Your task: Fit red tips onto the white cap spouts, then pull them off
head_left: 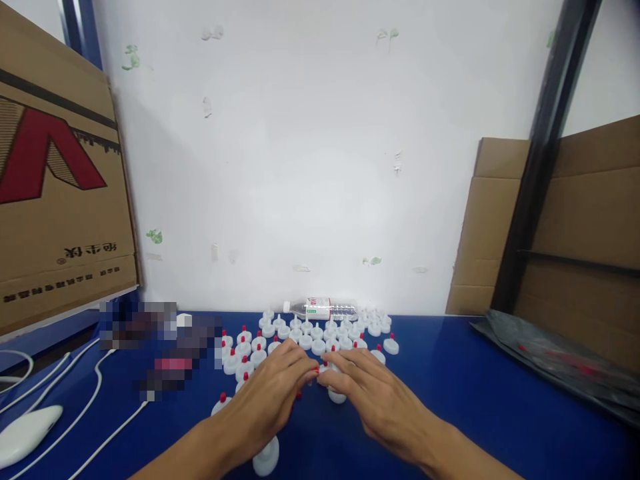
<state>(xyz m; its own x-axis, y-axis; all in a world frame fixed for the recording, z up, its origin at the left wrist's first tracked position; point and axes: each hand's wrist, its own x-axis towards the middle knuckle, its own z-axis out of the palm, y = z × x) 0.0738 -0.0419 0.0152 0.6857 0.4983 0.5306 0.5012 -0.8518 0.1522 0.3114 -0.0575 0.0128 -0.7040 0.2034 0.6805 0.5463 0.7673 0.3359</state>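
Observation:
My left hand (277, 387) and my right hand (367, 390) meet at the fingertips above the middle of the tabletop. Both are closed in a pinch around a small red cap (317, 371). Whatever is under this cap is mostly covered by my fingers. Round white nozzle lids stand close about my hands, several with red tips, such as the lid (245, 366) to the left. One white lid (337, 396) sits just under my right fingers. Another white lid (266, 456) lies tilted beside my left wrist.
Behind the lids a clear water bottle (320, 309) lies on its side against the wall. White cables (97, 383) and a white device (27, 437) are at left, below a large carton (60, 167). A dark plastic bag (555, 363) lies at right on the blue table (440, 373).

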